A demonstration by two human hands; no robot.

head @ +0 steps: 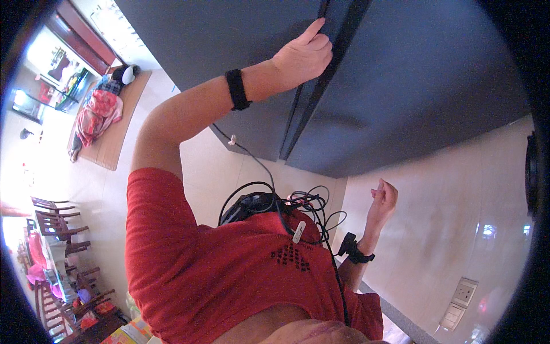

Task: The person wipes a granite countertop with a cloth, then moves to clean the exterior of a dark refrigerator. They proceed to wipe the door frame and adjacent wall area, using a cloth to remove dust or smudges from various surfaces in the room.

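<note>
A large dark grey double-door cabinet or refrigerator [412,77] fills the upper part of the view. At the dark groove between its two doors is my left hand [305,53], one finger extended along the groove and the others curled; their tips are hidden, so a hold on the door edge cannot be confirmed. My right hand [384,195] is lower down at the right, in front of the pale wall, loosely bent with nothing seen in it. A black band [237,89] circles the left wrist, and a black strap with a small device [354,249] the right.
Black cables [318,206] hang in loops before my chest. A wall socket and switch panel [459,303] is at lower right. At left, a person [101,107] lies on a mat [133,101] on the tiled floor; wooden chairs [53,221] stand below that.
</note>
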